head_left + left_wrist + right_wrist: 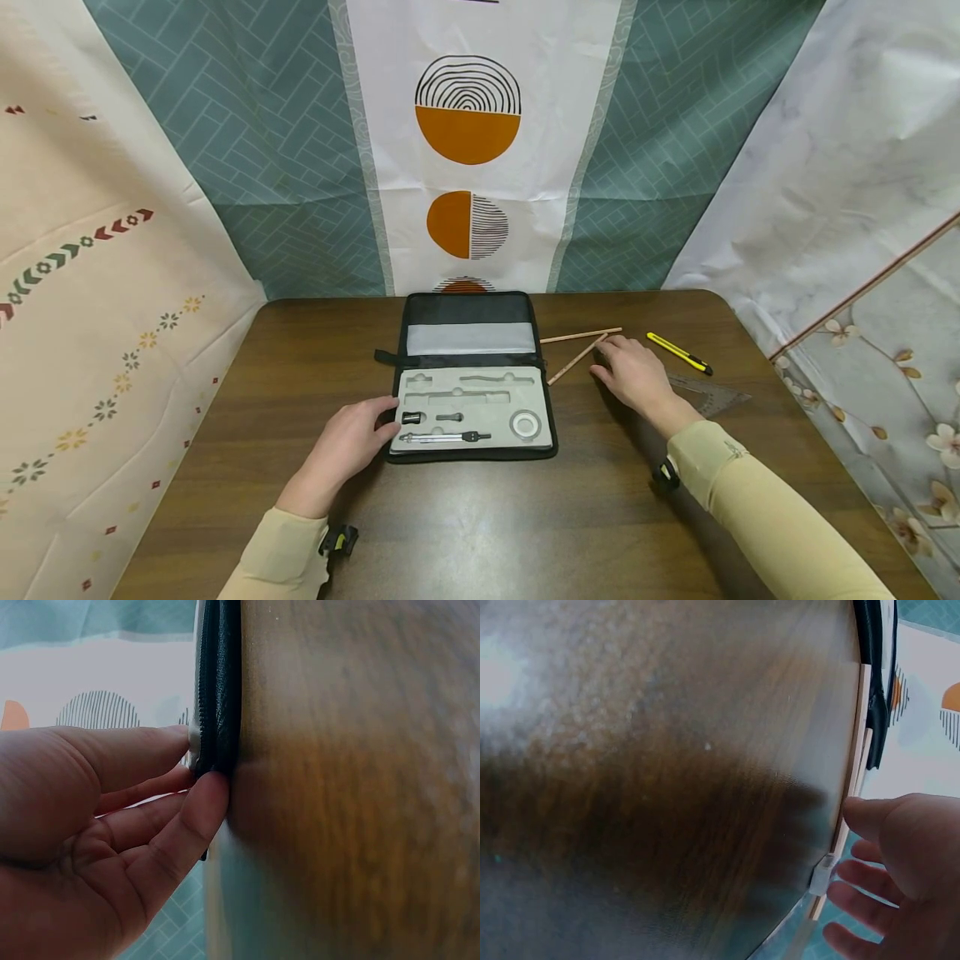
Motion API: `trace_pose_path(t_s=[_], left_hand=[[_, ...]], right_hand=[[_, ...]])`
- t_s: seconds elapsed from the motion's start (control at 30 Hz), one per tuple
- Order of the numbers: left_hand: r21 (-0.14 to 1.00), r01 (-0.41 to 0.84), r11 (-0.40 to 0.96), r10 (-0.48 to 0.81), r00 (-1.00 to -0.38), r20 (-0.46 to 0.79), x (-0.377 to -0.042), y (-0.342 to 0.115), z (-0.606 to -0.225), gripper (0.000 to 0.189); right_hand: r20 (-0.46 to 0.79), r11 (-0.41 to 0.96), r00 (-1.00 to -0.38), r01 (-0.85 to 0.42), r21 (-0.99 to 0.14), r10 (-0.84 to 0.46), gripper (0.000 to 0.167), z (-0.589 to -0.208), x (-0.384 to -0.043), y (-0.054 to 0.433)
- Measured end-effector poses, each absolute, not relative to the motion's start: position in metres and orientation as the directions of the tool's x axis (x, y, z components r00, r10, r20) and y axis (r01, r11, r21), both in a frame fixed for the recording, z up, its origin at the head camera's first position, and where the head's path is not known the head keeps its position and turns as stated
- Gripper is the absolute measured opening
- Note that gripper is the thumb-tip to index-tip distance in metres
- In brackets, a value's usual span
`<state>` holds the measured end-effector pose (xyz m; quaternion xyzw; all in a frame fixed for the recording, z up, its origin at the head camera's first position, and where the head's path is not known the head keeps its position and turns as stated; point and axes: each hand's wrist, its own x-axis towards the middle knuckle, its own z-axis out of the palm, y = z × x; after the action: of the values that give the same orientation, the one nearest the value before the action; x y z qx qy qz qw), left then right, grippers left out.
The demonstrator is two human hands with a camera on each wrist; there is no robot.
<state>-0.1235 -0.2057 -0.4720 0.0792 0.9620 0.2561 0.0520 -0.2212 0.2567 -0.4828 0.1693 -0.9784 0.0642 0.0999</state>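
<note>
A black zip case (551, 433) lies unfolded on the table, its pale moulded tray holding a compass (446, 437), a small black cylinder (411, 417) and a short grey piece (450, 417). Against the case's left edge rest the fingertips and thumb of my left hand (348, 437). To the right, my right hand (633, 371) is low over the ends of two wooden pencils (577, 358). In the right wrist view its thumb meets one pencil (860, 720), with the other fingers loosely spread beside a small whitish block (822, 874), which the hand hides from the head view.
A yellow utility knife (678, 353) lies at the right, beyond the right hand. Partly behind that wrist is a clear set square (712, 398). Patterned cloth (465, 183) hangs behind the wooden table (480, 533) and on both sides.
</note>
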Motion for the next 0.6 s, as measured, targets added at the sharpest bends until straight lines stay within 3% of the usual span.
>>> trace_pose_path(t_s=[0.6], left_hand=[[0.506,0.124,0.854,0.18,-0.982,-0.063,-0.1236,-0.2062,-0.4725,0.043]], right_hand=[[0.261,0.926,-0.916,-0.348,-0.145,-0.304,0.027,-0.4846,-0.2295,0.2573]])
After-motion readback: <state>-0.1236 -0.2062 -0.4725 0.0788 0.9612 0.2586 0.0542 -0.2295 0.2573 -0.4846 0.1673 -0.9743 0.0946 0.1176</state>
